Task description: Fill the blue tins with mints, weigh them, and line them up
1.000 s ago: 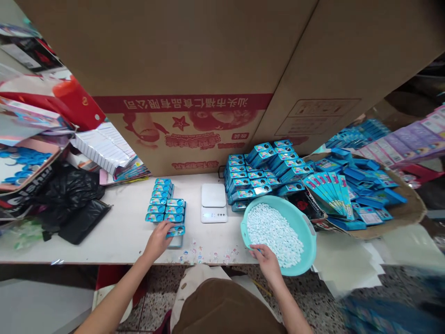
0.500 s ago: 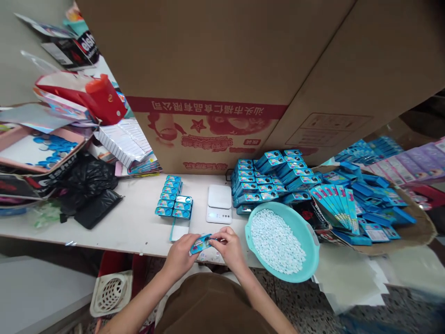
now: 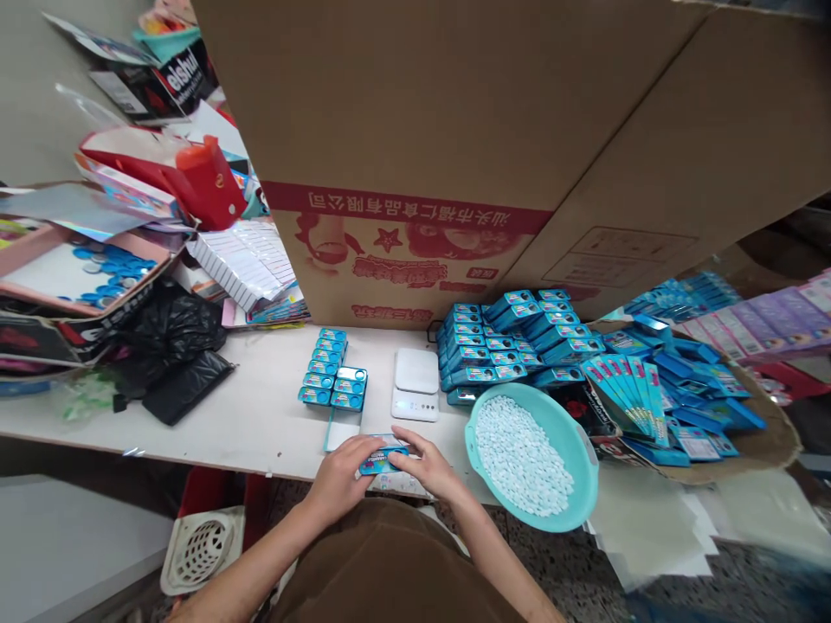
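Note:
Between my two hands, at the table's front edge, is a small blue candy tin [image 3: 376,462] with printed lettering. My left hand [image 3: 341,474] grips its left end. My right hand [image 3: 425,465] holds the right end, thumb on the front and forefinger along the back. Just beyond stand two short rows of blue tins [image 3: 323,368], one with a pale top. A white digital scale [image 3: 416,385] with a lit display sits to their right, its plate bare. Right of my right hand, a turquoise basin [image 3: 584,459] holds many small white candies [image 3: 519,454].
Stacked blue tins [image 3: 484,350] stand behind the basin. A cardboard box [image 3: 772,450] of blue packets is at the right. Large brown cartons [image 3: 402,112] wall off the back. At left lie a black plastic bag [image 3: 178,337] and a tray [image 3: 39,260] with blue discs.
The tin has turned flatter between my hands, and my right fingers have spread along its right end. The whole view has shifted slightly to the left.

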Demonstrator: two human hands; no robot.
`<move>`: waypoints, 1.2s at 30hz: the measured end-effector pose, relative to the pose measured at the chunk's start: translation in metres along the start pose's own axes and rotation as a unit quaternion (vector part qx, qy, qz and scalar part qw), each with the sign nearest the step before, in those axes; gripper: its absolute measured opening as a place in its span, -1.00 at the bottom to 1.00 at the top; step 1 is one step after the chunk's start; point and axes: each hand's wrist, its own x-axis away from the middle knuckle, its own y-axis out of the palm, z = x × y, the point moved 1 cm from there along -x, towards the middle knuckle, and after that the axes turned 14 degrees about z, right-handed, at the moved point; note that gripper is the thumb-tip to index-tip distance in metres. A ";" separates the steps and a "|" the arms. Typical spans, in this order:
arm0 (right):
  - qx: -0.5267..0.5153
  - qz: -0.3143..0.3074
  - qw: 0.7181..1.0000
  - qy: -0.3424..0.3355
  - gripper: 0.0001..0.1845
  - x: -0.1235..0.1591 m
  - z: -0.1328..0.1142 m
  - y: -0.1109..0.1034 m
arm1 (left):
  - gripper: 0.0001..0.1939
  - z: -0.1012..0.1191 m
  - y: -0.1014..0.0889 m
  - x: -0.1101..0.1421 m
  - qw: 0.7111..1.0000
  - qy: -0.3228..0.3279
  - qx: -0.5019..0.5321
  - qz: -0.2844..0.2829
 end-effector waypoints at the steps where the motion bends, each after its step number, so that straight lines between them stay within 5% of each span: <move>1: -0.003 -0.027 1.000 -0.008 -0.36 0.001 -0.003 0.002 | -0.48 -0.002 -0.002 0.001 1.000 0.005 0.002 0.001; 6: 0.013 -0.055 0.997 -0.062 -0.48 0.002 -0.003 0.015 | -0.49 -0.010 -0.008 0.010 1.000 -0.016 0.013 0.024; 13: 0.046 -0.078 0.996 -0.029 -0.43 -0.013 0.031 0.039 | -0.59 -0.036 0.002 0.029 0.996 -0.084 0.035 0.009; 20: 0.143 0.109 0.983 -0.038 -0.34 -0.024 0.064 0.040 | -0.56 -0.102 0.000 0.019 0.993 -0.108 -0.007 0.036; 24: 0.266 0.013 0.959 -0.091 -0.56 -0.024 0.072 0.042 | -0.55 -0.132 -0.008 0.006 0.996 -0.053 -0.063 0.014; 27: 0.379 -0.090 0.910 -0.140 -0.58 -0.028 0.075 0.063 | -0.53 -0.146 -0.008 -0.006 0.995 -0.022 -0.099 -0.014; 31: 0.499 -0.148 0.841 -0.146 -0.48 -0.038 0.089 0.090 | -0.50 -0.155 0.003 -0.019 0.990 -0.006 -0.134 -0.046; 33: 0.517 -0.151 0.831 -0.141 -0.50 -0.038 0.099 0.097 | -0.49 -0.155 0.012 -0.019 0.982 -0.008 -0.181 -0.050; 36: 0.490 -0.117 0.852 -0.145 -0.55 -0.040 0.109 0.108 | -0.48 -0.153 0.027 -0.009 0.963 -0.016 -0.265 -0.036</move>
